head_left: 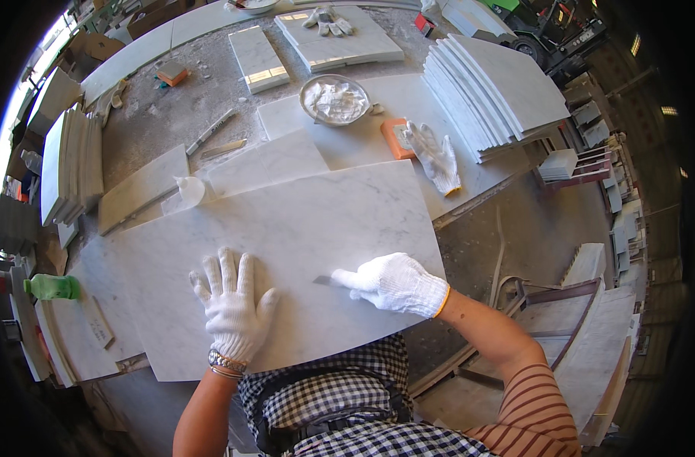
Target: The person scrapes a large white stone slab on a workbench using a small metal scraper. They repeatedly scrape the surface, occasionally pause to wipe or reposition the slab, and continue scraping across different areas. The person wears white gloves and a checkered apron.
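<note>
A large white marble slab (301, 213) with grey veins lies flat in front of me, its near edge close to my checked apron. My left hand (234, 308), in a white knitted glove, rests on it with the fingers spread. In a matching glove with an orange cuff, my right hand (397, 286) grips a small flat blade (322, 280). The blade's dark tip points left and lies at the slab's surface; its handle is hidden in my fist. Just past the slab's far edge stands a white plastic bottle with a nozzle (189, 192).
Beyond the slab sits a bowl of white paste (334, 100). An orange sanding block (397, 139) and a loose glove (436, 158) lie to its right. Stacked slabs stand at the far right (507, 84) and left (73, 164). A green bottle (52, 287) lies at the left.
</note>
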The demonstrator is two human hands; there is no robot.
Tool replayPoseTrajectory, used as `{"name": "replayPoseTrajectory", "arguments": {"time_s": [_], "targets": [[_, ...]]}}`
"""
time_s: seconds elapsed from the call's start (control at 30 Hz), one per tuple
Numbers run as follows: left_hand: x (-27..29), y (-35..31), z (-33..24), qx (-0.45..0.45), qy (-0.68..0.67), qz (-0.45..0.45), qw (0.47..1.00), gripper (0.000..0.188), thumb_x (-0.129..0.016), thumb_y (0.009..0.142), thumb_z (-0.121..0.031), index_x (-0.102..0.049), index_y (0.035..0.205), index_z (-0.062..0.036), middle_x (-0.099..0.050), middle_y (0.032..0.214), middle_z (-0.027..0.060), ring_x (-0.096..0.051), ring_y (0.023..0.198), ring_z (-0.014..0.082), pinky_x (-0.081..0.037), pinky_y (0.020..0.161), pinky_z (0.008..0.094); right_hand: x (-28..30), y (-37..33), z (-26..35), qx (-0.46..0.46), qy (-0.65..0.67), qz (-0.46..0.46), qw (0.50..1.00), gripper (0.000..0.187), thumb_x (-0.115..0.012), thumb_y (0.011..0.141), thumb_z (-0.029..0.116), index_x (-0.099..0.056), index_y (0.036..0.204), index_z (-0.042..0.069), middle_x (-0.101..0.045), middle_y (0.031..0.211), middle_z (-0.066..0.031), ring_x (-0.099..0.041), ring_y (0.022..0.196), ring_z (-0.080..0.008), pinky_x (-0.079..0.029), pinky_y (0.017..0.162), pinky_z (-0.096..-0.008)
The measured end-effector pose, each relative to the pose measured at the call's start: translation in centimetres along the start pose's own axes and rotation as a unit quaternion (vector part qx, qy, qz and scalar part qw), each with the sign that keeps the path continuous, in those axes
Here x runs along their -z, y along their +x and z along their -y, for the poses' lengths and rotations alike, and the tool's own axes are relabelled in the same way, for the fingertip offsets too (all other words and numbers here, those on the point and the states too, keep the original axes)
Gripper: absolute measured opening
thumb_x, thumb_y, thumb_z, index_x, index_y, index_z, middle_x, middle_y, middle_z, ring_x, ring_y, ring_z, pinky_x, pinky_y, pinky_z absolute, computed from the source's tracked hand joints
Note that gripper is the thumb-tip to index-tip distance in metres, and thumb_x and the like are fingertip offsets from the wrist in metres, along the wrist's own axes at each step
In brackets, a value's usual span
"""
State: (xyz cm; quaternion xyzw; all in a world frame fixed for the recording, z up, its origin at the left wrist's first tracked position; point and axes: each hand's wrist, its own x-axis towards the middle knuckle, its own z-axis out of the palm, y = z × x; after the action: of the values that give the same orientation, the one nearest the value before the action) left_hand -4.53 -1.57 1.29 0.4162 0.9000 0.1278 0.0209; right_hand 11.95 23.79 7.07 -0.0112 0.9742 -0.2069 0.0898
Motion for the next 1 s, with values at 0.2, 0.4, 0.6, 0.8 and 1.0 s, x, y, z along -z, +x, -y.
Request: {"name": "replayPoseTrajectory", "arguments": {"time_s": [0.2,0.4,0.6,0.8,1.0], "targets": [[0.1,-0.1,0.0,0.011,-0.002,0.032,0.999,0.074,-0.07,0.093,-0.045,-0.051,0.151,-0.0031,-0.037,0.165,0.0269,-0.027,0.154,0.0511,-0.009,0.126,0.0681,0.6,-1.3,-0.7,-0.038,0.001,-0.034,0.999,0.028,-0.065,0.097,0.023,-0.063,0.124,0.015,-0.067,0.074,-0.0113,-0.07,0.07,-0.0329,-0.053,0.059,-0.0472],[-0.3,-0.2,0.3,0.001,-0.005,0.007,1.0,0.073,-0.072,0.091,-0.044,-0.053,0.151,-0.0052,-0.039,0.164,0.0261,-0.029,0.152,0.0517,-0.01,0.125,0.0699,-1.2,-2.5,-1.1,-0.072,0.0,-0.069,0.995,0.039,-0.07,0.094,0.023,-0.064,0.131,0.011,-0.07,0.079,-0.012,-0.071,0.073,-0.0322,-0.054,0.064,-0.0456],[-0.6,0.1,-1.1,0.0,0.031,0.011,0.999,0.077,-0.067,0.094,-0.051,-0.048,0.155,-0.0067,-0.035,0.168,0.0232,-0.023,0.157,0.049,-0.007,0.126,0.0694,-1.2,-7.4,-2.8,-0.129,0.026,-0.176,0.976,0.048,-0.074,0.091,0.024,-0.066,0.137,0.011,-0.073,0.086,-0.0147,-0.071,0.076,-0.0327,-0.057,0.068,-0.0435],[-1.1,-1.3,-11.2,-0.348,-0.063,0.248,0.902,0.072,-0.048,0.104,-0.062,-0.045,0.157,-0.013,-0.046,0.16,0.0198,-0.032,0.155,0.0408,-0.009,0.128,0.0659,-1.4,-8.0,-0.5,-0.127,0.032,-0.18,0.975,0.051,-0.075,0.091,0.025,-0.065,0.138,0.007,-0.072,0.088,-0.0166,-0.071,0.077,-0.0329,-0.057,0.068,-0.0432],[0.7,-4.3,-13.4,-0.167,-0.361,0.205,0.894,0.085,-0.065,0.101,-0.051,-0.03,0.163,-0.0043,-0.08,0.105,0.0088,-0.078,0.084,0.0325,-0.063,0.069,0.0434,-0.1,-10.8,1.7,-0.09,0.03,-0.173,0.98,0.061,-0.078,0.089,0.021,-0.058,0.143,0.001,-0.07,0.08,-0.0174,-0.07,0.07,-0.035,-0.057,0.063,-0.042]]}}
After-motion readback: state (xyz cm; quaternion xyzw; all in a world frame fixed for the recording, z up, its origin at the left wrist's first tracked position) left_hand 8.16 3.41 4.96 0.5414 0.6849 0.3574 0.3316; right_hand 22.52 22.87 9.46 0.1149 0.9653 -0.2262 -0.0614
